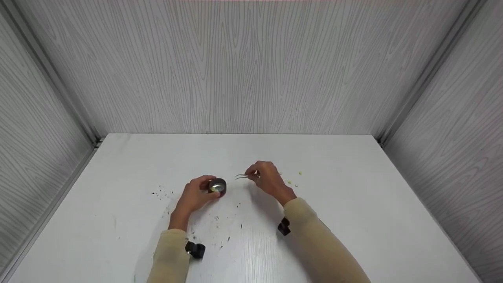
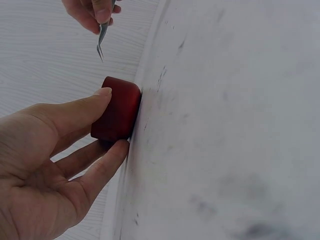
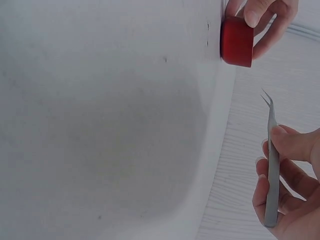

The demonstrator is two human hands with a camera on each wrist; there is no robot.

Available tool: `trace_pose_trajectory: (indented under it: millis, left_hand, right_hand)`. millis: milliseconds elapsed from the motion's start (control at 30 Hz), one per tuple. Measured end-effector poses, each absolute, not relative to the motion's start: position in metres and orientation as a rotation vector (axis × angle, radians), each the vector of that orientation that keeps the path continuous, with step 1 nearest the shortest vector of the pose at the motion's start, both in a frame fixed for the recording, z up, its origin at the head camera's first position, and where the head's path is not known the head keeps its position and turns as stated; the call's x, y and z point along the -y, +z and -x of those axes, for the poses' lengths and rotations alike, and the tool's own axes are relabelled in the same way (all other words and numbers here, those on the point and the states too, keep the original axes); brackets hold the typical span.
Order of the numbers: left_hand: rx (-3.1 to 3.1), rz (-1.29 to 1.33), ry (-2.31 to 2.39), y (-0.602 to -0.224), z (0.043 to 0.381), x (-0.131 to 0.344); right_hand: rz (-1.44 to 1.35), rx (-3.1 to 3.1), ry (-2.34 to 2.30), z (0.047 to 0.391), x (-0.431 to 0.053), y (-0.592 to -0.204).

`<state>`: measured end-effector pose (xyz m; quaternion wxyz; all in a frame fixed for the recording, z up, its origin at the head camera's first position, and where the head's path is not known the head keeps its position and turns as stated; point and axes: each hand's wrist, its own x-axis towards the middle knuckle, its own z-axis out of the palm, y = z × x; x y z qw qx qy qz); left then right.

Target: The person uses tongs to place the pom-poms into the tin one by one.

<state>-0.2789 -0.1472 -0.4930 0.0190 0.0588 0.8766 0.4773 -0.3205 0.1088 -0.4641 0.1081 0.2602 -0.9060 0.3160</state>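
Observation:
My left hand grips a small round cup by its sides, thumb on one side and fingers on the other. Its outside is red in the left wrist view, its inside shiny metal, with a few pale yellow bits in it. To the right, my right hand pinches bent-tip metal tweezers between thumb and fingers. Their fine tips point at the cup, slightly apart from each other and clear of it; I see nothing between them.
Several small yellow bits lie on the white table right of my right hand. Dark marks and specks are scattered across the table near my left forearm. Wood-grain panels stand at the back and both sides.

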Motion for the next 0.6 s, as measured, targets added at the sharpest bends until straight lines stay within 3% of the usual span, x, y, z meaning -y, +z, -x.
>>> trace_pose_trajectory:
  millis: [600]
  left_hand:
    - [-2.708,-0.177,1.493,-0.495,0.279,0.150]
  right_hand:
    - [-0.677,2.689,0.948,0.322,-0.145,-0.469]
